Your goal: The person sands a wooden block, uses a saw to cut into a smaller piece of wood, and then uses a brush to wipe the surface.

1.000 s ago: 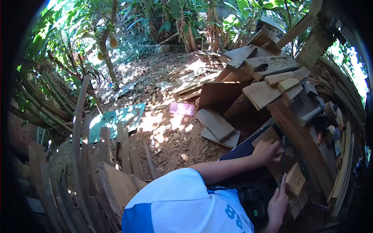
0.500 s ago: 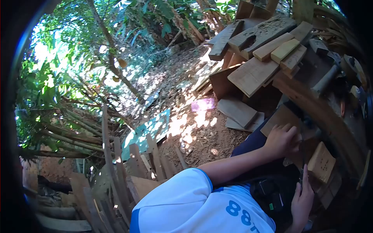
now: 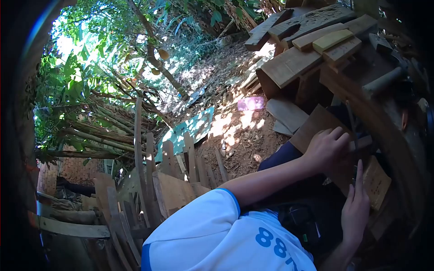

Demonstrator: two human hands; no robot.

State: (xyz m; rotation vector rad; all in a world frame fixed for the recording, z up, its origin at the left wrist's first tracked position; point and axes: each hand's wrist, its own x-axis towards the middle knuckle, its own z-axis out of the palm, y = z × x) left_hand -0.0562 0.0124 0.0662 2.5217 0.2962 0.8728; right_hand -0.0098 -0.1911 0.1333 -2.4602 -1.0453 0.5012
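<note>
My left hand (image 3: 326, 148) is closed over a flat brown wooden board (image 3: 320, 123), its fingers curled at the board's right side. Lower right, my right hand (image 3: 355, 207) has its index finger stretched along a thin dark metal tool (image 3: 355, 174) whose kind I cannot make out. The tool's tip is near the board's edge, and most of it is hidden. A thicker wooden block (image 3: 376, 183) lies just beside my right hand. A narrow greyish bar (image 3: 351, 117) stands beyond the left hand.
Stacked planks and offcuts (image 3: 294, 63) fill the upper right. A long curved timber (image 3: 361, 104) runs down the right side. Upright wooden slats (image 3: 149, 158) stand at the left. Behind them lie a green sheet (image 3: 192, 131), a pink item (image 3: 251, 103) and bare soil (image 3: 226, 158).
The view has shifted, moving the background slightly right. The board now shows more fully under my left hand. My right hand has come closer to the board, its index finger pointing up.
</note>
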